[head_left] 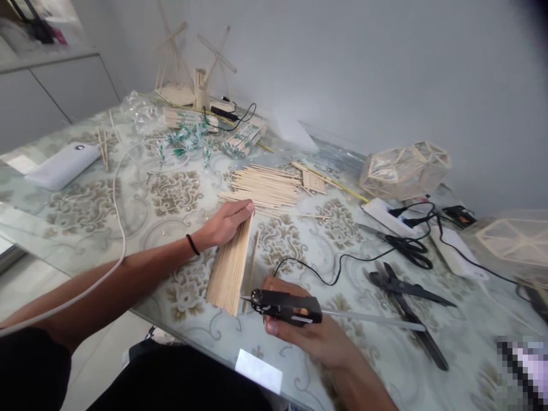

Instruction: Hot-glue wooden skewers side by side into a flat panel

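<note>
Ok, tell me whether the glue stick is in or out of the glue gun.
Partly in: the glue stick juts from the back of the glue gun in the right hand; its depth inside is hidden.

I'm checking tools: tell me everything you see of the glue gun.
The glue gun is black, apparently plastic, with pale specks near its front. A long whitish stick juts from its back. The right hand grips it, handle hidden, the nozzle pointing left at the panel of thin wooden sticks; contact is unclear.

2 wooden windmill models (201,94) by the grey wall (342,74), black-handled scissors (398,243) near black pliers (396,286)
</note>
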The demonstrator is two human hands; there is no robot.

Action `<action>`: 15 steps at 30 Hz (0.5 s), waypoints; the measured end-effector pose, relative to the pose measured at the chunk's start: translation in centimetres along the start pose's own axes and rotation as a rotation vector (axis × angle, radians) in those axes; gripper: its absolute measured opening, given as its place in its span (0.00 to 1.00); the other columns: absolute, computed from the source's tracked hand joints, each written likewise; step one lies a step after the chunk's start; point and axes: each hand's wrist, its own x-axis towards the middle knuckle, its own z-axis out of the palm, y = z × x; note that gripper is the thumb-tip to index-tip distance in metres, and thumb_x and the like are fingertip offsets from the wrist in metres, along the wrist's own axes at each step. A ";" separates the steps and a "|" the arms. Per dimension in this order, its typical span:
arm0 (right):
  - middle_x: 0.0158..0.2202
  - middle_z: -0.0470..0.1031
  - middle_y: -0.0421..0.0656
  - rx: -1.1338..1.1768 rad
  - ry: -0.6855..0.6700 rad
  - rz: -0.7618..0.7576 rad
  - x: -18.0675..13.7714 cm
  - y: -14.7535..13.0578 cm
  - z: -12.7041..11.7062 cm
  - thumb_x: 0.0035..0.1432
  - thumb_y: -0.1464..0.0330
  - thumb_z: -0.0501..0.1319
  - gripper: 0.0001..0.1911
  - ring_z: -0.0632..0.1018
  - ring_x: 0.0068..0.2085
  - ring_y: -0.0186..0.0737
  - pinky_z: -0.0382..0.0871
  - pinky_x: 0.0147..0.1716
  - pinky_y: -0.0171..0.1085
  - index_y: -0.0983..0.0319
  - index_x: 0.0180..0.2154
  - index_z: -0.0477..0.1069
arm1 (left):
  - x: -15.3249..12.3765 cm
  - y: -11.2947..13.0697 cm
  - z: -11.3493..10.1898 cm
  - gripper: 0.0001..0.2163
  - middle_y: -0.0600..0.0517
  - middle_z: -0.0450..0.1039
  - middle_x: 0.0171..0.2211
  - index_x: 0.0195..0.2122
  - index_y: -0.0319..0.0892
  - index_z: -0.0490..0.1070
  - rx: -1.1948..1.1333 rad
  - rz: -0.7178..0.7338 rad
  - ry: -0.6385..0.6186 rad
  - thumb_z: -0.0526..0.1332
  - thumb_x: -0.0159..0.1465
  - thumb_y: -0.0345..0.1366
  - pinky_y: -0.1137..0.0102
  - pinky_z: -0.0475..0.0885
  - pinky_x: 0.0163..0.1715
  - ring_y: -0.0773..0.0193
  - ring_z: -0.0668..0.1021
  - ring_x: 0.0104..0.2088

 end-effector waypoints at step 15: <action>0.27 0.60 0.35 -0.020 -0.125 0.044 0.0 1.3 0.0 0.61 0.59 0.69 0.19 0.64 0.27 0.33 0.53 0.26 0.36 0.60 0.26 0.63 | 0.0 0.1 0.0 0.24 0.57 0.56 0.23 0.26 0.43 0.58 -0.052 0.003 -0.009 0.51 0.71 0.58 0.66 0.55 0.30 0.66 0.60 0.26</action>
